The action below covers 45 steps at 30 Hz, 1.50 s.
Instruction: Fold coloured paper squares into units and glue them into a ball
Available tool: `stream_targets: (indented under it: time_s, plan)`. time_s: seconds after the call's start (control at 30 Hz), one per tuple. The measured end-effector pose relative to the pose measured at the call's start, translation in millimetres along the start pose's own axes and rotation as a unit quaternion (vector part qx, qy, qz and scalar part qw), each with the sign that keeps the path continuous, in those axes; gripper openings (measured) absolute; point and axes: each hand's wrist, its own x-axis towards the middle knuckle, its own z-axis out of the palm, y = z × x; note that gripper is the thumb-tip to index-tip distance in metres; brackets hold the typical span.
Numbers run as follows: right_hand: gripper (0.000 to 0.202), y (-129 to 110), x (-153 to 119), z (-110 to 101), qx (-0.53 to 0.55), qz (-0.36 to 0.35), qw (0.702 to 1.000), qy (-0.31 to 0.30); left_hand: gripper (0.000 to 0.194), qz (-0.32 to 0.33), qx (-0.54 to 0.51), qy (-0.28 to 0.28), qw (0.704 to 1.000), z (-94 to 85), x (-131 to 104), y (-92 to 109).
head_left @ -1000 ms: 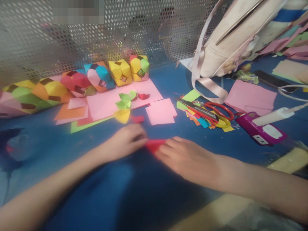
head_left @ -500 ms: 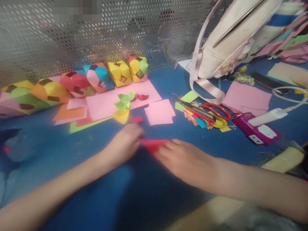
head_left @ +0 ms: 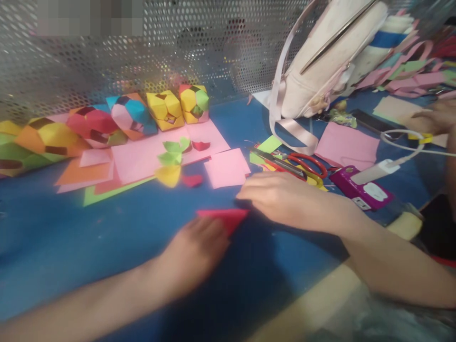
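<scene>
A red sheet folded into a triangle [head_left: 236, 219] lies on the blue table. My left hand [head_left: 199, 244] holds it down, with bent fingers over its left and lower part; they are blurred. My right hand [head_left: 274, 197] is off the paper, above and to the right of it. Its fingers are drawn together, with nothing visible in them. Just beyond that hand are a stack of pink paper squares [head_left: 226, 167] and red-handled scissors [head_left: 308, 161]. A small folded red piece [head_left: 193, 180] and a yellow folded piece [head_left: 169, 175] sit above the triangle.
Folded paper balls [head_left: 166, 109] line the perforated metal panel [head_left: 171, 52]. Coloured sheets [head_left: 137, 159] lie before them. To the right are a white bag [head_left: 327, 57], a pink sheet [head_left: 347, 145] and a purple device [head_left: 359, 187] with a cable. Another person's hand [head_left: 436, 116] is at the far right.
My left hand has moved right and onto the red folded paper. My right hand has let go of it and shifted up, away from it. The view has turned slightly right.
</scene>
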Motion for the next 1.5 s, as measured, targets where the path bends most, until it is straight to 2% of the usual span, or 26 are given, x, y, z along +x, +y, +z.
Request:
stream_targets:
  time_s: [0.07, 0.2, 0.3, 0.47, 0.77, 0.83, 0.93, 1.03, 1.13, 1.3, 1.5]
  plan:
    - [0.023, 1, 3, -1, -0.014, 0.015, 0.999, -0.037, 0.016, -0.005, -0.002, 0.004, 1.000, -1.3, 1, 1]
    - [0.024, -8, 8, 9, -0.014, -0.014, 0.994, -0.107, 0.017, -0.034, -0.002, 0.022, 0.999, -1.4, 3, 3]
    - [0.023, -10, 10, 13, -0.005, -0.018, 0.993, -0.115, 0.018, -0.050, -0.009, 0.028, 0.998, -1.1, 3, 4]
    - [0.025, 2, 9, 5, 0.028, -0.002, 0.993, -0.114, 0.017, -0.048, -0.002, 0.029, 0.998, -2.0, 2, 3]
    - [0.011, 17, 13, 1, 0.135, 0.038, 0.978, -0.156, 0.014, -0.040, 0.001, 0.027, 0.999, 2.4, 0, -1]
    - [0.009, 18, 11, 6, 0.145, 0.041, 0.979, -0.137, 0.014, -0.040, 0.002, 0.019, 0.999, 2.9, -1, -1]
    - [0.008, 18, 3, 19, 0.156, 0.043, 0.984, -0.076, 0.013, -0.041, 0.001, 0.010, 0.999, 3.1, -1, -2]
    - [0.008, 18, -5, 34, 0.138, 0.033, 0.990, -0.003, 0.015, -0.042, -0.008, 0.026, 0.999, 3.7, 0, -2]
    - [0.008, 19, -11, 43, 0.130, 0.009, 0.990, 0.052, 0.024, -0.034, -0.004, 0.042, 0.999, 5.4, 0, -2]
    - [0.015, 21, -15, 45, 0.104, -0.027, 0.991, 0.075, 0.026, -0.029, -0.004, 0.040, 0.999, 6.7, -1, -3]
    - [0.026, 20, -17, 42, 0.043, -0.053, 0.996, 0.061, 0.024, -0.039, -0.010, 0.031, 0.999, 6.9, -4, -3]
